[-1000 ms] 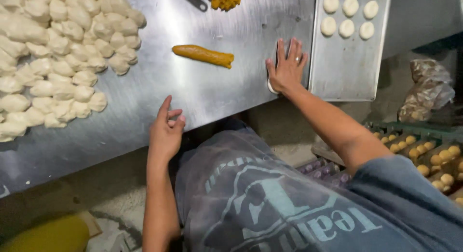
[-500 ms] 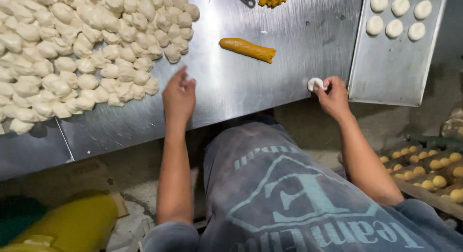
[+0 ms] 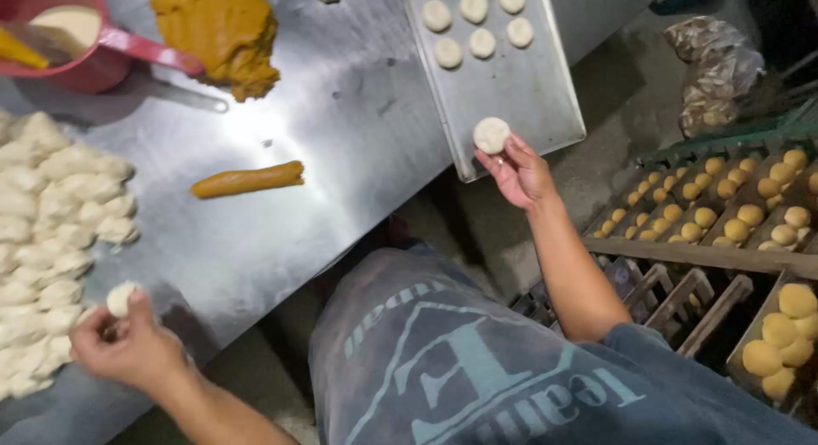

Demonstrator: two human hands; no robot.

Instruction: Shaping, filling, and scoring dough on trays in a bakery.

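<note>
Overhead, steel table [image 3: 358, 147] reflects light; concrete floor [image 3: 613, 130] alongside.

Right hand [image 3: 515, 174]: lifted off the desk, now holding a round white dough disc [image 3: 492, 135] over the metal baking tray [image 3: 520, 87].
Left hand [image 3: 128, 347]: has picked up a small white dough ball [image 3: 120, 298].

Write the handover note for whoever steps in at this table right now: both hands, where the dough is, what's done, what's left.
Left hand: fingers pinch a small dough piece at the edge of the pile of cut dough pieces.
Right hand: holds a round dough ball over the near edge of the metal tray.
Done: six dough rounds visible on the tray's far end.
Left: the pile is large; most of the tray is bare. An orange filling roll and filling mound lie on the steel table.
</note>
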